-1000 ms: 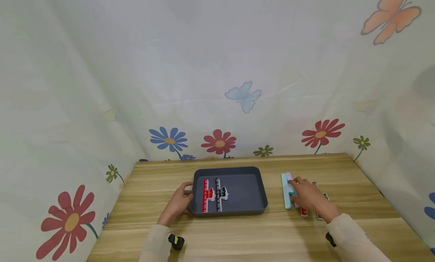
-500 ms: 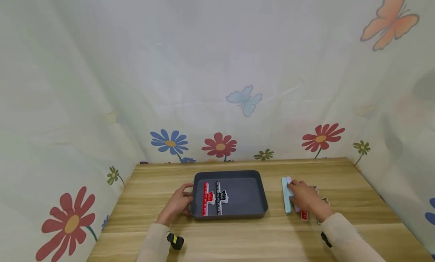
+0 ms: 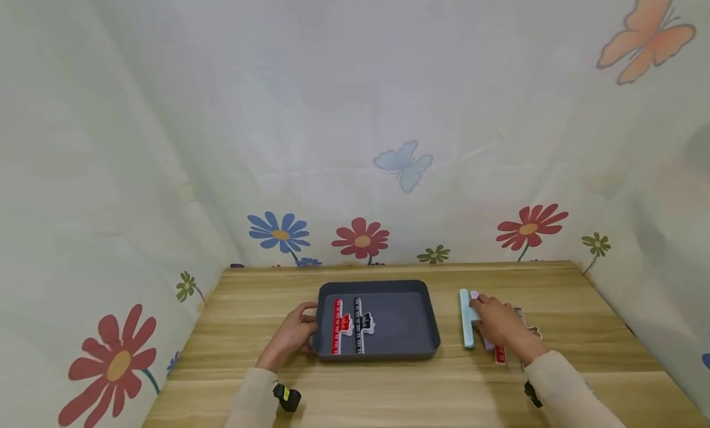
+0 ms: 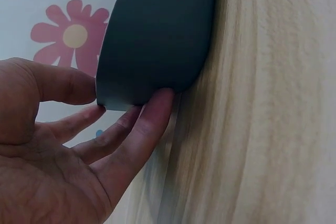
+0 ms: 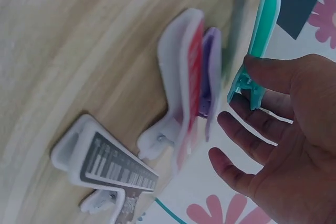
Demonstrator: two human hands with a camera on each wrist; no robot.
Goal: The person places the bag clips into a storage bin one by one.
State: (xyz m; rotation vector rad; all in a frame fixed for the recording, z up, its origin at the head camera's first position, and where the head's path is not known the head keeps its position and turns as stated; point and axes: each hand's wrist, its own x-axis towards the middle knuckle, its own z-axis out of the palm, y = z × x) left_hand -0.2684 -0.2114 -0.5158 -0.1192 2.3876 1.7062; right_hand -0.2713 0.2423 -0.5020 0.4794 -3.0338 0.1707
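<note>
Between thumb and fingers, the right hand (image 3: 499, 323) pinches the turquoise sealing clip (image 5: 266, 19), right of the dark grey tray (image 3: 405, 326), and the long bar could swivel or slip if that small hold loosened. The lilac clip (image 5: 211, 72) sits just beside it, with the red-and-white clip (image 5: 193, 72) next, so trailing fingers could knock either askew. Further out, the left hand (image 3: 294, 329) touches the tray's end; whether it pinches the rim I cannot tell, but a hard push could jostle the red clip (image 3: 336, 326) and black clip (image 3: 357, 326) inside.
</note>
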